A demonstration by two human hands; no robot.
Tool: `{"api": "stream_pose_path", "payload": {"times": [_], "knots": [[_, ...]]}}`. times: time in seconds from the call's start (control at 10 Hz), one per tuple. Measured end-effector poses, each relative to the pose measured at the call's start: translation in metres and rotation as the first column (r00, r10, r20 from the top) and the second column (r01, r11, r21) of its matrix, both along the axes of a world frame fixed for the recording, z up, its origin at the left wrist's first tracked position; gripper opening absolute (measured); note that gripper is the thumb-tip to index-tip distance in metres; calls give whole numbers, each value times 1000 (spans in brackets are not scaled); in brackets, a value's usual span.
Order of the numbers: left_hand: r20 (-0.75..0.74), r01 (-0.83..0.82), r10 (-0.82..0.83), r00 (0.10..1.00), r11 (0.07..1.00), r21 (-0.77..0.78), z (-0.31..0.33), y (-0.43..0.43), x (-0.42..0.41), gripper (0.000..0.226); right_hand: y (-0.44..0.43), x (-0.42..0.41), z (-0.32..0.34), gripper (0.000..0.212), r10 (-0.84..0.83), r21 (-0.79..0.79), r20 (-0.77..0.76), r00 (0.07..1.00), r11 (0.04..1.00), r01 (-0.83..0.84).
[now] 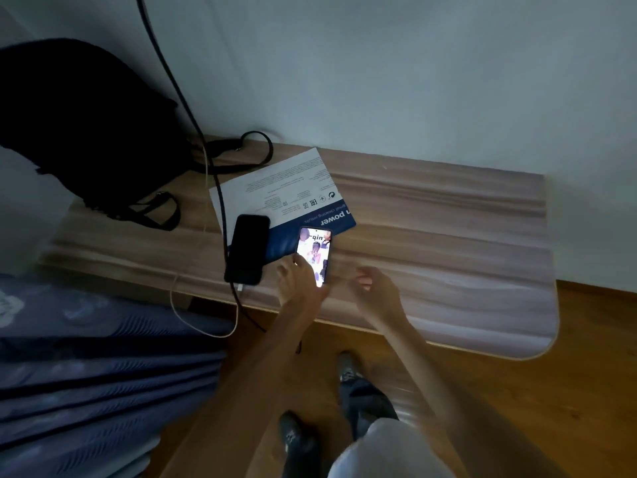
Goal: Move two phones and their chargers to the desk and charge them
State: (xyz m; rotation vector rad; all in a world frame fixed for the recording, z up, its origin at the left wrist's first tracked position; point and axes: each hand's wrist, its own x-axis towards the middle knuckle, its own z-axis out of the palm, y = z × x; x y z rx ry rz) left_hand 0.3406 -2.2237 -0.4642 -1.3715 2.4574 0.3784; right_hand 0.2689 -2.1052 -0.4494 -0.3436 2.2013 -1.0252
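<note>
- Fingers of the left hand (297, 277) rest on the lit phone (314, 254), thumb against its left edge and the near end under the fingers; the phone lies flat on the desk (448, 236), so this is more a touch than a lift.
- Just to the right, the right hand (374, 288) hovers low over the desk with its fingers curled loosely inward, holding nothing that I can see.
- That lit phone shows a bright picture on its screen, and its far end overlaps the blue band of a printed leaflet (275, 188).
- A second phone, the dark phone (247, 249), lies screen-off just to the left, nearly parallel to the first and close beside it without touching.
- At the dark phone's near end a white charging cable (206, 326) is plugged in; it loops off the desk edge and comes back up across the wood.
- A black cable (179, 88) hangs down along the wall, crosses the leaflet and passes the dark phone's left side before dropping to the floor.
- At the desk's far left corner sits a black bag (79, 122), straps spilling across the wood.
- Left of the person is a blue striped mattress (103, 374).
- Both bare forearms reach in from below; dark shoes stand on the wooden floor (586, 391).
</note>
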Motion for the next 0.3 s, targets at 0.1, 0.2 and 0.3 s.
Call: {"api": "stream_pose_path", "payload": {"times": [0.1, 0.2, 0.3], "knots": [[-78, -5, 6, 997, 1000, 16, 14, -7, 10, 72, -12, 3, 16, 36, -51, -27, -44, 998, 998, 50], [-224, 3, 7, 974, 999, 44, 37, -22, 23, 60, -22, 14, 35, 31, -98, -114, -49, 994, 989, 92], [-331, 57, -49, 942, 998, 15, 65, -41, 43, 59, -31, 33, 59, 29, -122, -219, -91, 988, 971, 99]]}}
